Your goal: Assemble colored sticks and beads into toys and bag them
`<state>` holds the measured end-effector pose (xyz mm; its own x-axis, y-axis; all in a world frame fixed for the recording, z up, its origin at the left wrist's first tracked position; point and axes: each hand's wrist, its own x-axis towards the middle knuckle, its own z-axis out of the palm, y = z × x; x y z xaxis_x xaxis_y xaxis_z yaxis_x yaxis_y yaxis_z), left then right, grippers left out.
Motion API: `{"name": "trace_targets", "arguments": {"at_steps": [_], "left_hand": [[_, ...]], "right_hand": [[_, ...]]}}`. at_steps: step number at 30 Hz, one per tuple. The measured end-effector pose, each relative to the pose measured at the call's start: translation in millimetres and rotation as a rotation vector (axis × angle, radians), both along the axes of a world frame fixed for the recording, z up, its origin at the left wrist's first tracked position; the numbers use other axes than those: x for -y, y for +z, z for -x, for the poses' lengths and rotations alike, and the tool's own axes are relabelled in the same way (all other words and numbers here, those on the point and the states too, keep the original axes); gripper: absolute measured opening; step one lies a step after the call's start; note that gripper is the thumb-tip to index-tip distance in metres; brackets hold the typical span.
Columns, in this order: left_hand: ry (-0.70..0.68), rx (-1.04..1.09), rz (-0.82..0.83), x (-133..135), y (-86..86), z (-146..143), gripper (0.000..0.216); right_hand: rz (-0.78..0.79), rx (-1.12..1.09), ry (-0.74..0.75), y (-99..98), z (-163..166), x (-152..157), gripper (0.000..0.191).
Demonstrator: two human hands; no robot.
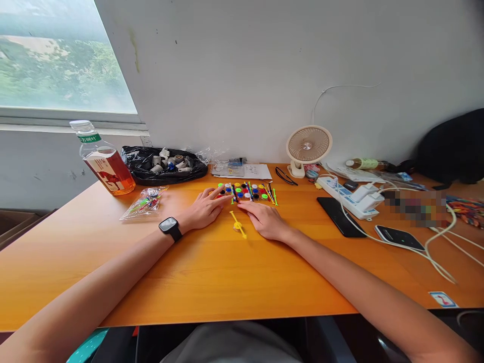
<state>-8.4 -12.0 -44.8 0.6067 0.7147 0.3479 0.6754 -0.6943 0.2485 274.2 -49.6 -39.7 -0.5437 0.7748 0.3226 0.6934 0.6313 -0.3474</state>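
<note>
Seen from the head camera, a person sits at an orange wooden counter (227, 282) with both forearms stretched forward toward a cluster of coloured discs and sticks (247, 192) laid out in rough rows near the far edge. The left hand (206, 207), a black watch (170, 228) on its wrist, lies palm down with its fingers stretched to the cluster's left end; its grip looks loose, but whether the fingertips pinch a piece is too small to tell. The right hand (264, 219) rests flat just below the cluster, its grip slack and holding nothing. Between the two hands, apart from the rows, lies a single yellow stick with a disc on it (238, 225). By the look of it this is the only piece joined so far, while the many loose discs and sticks in the rows are not yet put together. To the left are a clear packet of small parts (145, 201), a bottle of amber drink (104, 161) and a black bag (164, 165) holding grey fittings. Behind the cluster lies a sheet of paper (242, 171). To the right are a small desk fan (308, 147), a pair of glasses (285, 175), a white power strip (348, 196) with cables, and a dark phone (340, 216).
</note>
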Motion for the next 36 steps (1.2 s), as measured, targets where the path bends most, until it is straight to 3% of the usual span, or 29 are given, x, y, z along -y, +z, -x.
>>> {"name": "trace_targets", "arguments": {"at_steps": [7,16,24,36], "left_hand": [[-0.004,-0.039,0.023,-0.9,-1.2,-3.0,0.052],[0.018,0.048,-0.031,0.5,0.2,-1.6,0.048],[0.027,0.127,-0.145,3.3,5.3,-3.5,0.027],[-0.102,0.226,-0.032,5.8,5.6,-7.3,0.023]], "right_hand": [[0.022,0.116,0.018,5.3,2.0,0.4,0.066],[0.003,0.125,0.0,2.9,0.6,-2.0,0.062],[0.01,0.169,-0.028,4.7,2.4,-0.2,0.063],[-0.002,0.207,-0.037,3.3,3.7,-0.5,0.065]]}}
